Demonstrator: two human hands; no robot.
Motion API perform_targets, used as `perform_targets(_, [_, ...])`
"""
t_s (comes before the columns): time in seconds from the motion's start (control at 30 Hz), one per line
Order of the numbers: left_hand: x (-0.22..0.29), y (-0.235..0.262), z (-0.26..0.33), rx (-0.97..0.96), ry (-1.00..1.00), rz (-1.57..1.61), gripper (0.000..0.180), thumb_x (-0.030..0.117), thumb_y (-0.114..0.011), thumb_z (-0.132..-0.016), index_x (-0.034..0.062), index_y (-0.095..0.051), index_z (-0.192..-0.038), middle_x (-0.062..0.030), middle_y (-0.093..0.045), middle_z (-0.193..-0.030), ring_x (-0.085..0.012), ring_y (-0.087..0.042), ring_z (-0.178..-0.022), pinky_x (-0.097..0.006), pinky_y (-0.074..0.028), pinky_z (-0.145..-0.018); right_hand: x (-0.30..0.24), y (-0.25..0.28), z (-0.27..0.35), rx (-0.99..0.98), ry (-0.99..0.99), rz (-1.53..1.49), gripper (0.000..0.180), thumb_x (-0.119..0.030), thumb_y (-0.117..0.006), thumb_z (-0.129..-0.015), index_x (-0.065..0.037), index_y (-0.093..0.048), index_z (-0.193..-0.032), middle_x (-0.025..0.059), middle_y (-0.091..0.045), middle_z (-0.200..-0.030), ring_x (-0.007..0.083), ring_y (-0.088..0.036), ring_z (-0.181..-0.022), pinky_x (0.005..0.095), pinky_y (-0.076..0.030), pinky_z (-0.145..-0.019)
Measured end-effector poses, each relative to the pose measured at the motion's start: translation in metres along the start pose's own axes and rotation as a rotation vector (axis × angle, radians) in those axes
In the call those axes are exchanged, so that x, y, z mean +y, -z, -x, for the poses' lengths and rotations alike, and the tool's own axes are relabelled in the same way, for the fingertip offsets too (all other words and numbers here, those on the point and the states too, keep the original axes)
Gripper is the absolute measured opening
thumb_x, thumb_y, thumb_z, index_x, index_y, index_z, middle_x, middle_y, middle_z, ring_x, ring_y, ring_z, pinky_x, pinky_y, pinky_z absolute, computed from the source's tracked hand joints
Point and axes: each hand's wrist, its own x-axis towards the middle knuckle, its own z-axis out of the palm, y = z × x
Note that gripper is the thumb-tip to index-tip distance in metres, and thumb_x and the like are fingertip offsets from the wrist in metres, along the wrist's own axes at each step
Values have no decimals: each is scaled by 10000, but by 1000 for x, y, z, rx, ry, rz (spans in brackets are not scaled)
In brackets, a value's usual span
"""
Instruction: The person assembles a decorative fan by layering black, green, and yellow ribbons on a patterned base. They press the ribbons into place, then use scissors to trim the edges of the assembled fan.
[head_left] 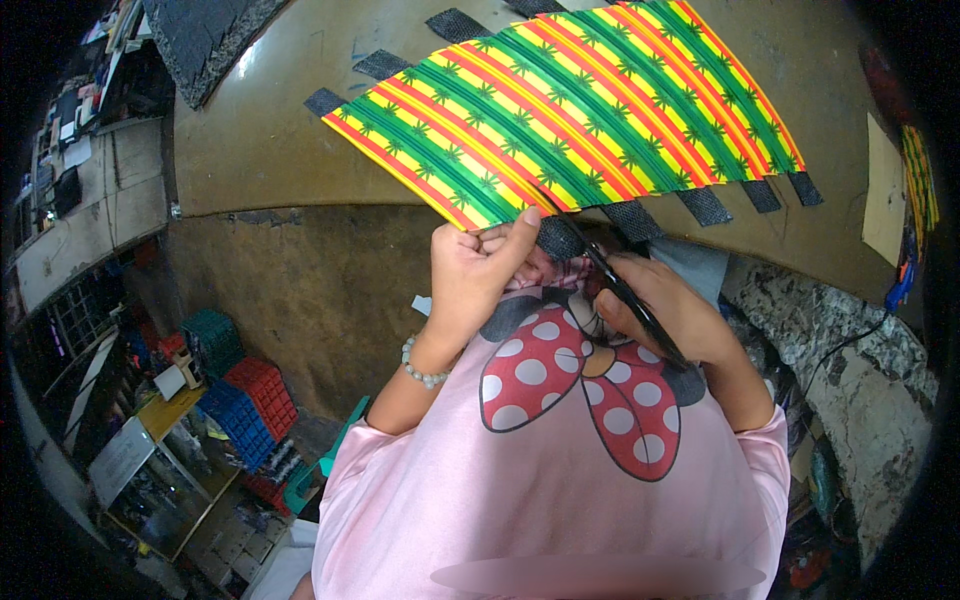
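A large sheet with red, yellow and green stripes (580, 100) lies on a brown worktable (270, 150), with several dark mesh strips (705, 205) sticking out from under its edges. My left hand (475, 265) pinches the sheet's near edge between thumb and fingers. My right hand (660, 310) grips black scissors (615, 275), whose blades point up into the sheet's near edge just right of my left thumb. A bead bracelet (420, 370) sits on my left wrist. My pink shirt fills the lower middle.
A dark mat (205, 40) lies at the table's far left corner. Blue, red and green crates (245, 390) stand on the floor at the left, beside shelves of clutter. A tan card (883, 190) and a rough stone ledge (850, 340) are at the right.
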Motion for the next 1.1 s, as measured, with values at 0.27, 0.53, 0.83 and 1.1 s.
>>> perform_targets(0.27, [-2, 3, -2, -85, 98, 271, 314, 200, -601, -985, -111, -620, -1026, -142, -671, -650, -138, -626, -499, -213, -488, -470, 6, 13, 0, -151, -17, -248, 334, -322, -568, -978, 12, -581, -977, 224, -631, -835, 410, -616, -787, 443, -476, -695])
perform_targets(0.53, [-3, 4, -6, -95, 91, 294, 301, 198, -588, -992, -100, -618, -1021, -143, -663, -630, -149, -628, -488, -209, -498, -444, 4, 18, 1, -165, 45, -198, 464, -433, -513, -994, 20, -571, -918, 230, -622, -819, 395, -623, -778, 435, -477, -691])
perform_targets(0.83, [-8, 1, -3, -76, 59, 250, 296, 198, -581, -996, -94, -631, -990, -133, -667, -645, -142, -631, -496, -210, -496, -445, 1, 0, 5, -17, 93, -81, 532, -498, -485, -979, 29, -559, -981, 256, -616, -891, 447, -590, -857, 461, -460, -769])
perform_targets(1.1, [-8, -5, 0, 8, 2, 144, 260, 167, -598, -985, -90, -634, -980, -122, -679, -697, -125, -640, -516, -206, -494, -455, 3, -6, 4, -9, 78, -117, 575, -537, -463, -975, 32, -541, -979, 273, -589, -868, 459, -580, -822, 456, -453, -746])
